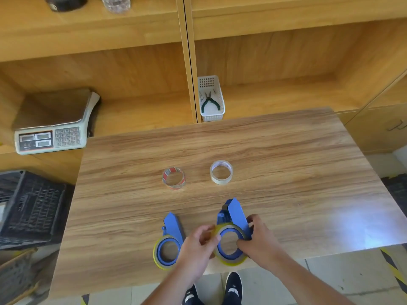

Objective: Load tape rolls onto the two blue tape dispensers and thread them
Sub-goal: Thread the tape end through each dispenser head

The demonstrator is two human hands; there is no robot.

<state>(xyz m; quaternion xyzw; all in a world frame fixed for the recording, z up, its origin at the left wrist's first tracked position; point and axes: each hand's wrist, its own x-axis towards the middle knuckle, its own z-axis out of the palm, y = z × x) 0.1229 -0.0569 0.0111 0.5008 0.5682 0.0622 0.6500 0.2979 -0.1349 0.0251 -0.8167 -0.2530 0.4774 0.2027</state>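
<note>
Two blue tape dispensers lie near the table's front edge. The left dispenser (170, 230) carries a yellowish tape roll (157, 259) and nobody touches it. The right dispenser (236, 213) also has a yellowish roll (231, 261) on its hub. My left hand (196, 247) pinches that roll's upper left edge between thumb and fingers. My right hand (258, 239) grips the right dispenser's body, fingers reaching into the hub. Farther back lie a red-printed tape roll (174, 179) and a white-cored tape roll (221, 172).
A white basket (212, 116) with green-handled pliers (210, 102) stands in the shelf behind the table. A weighing scale (50, 137) sits at the left, and a black crate (28, 208) lies below it. My shoes show under the table's front edge.
</note>
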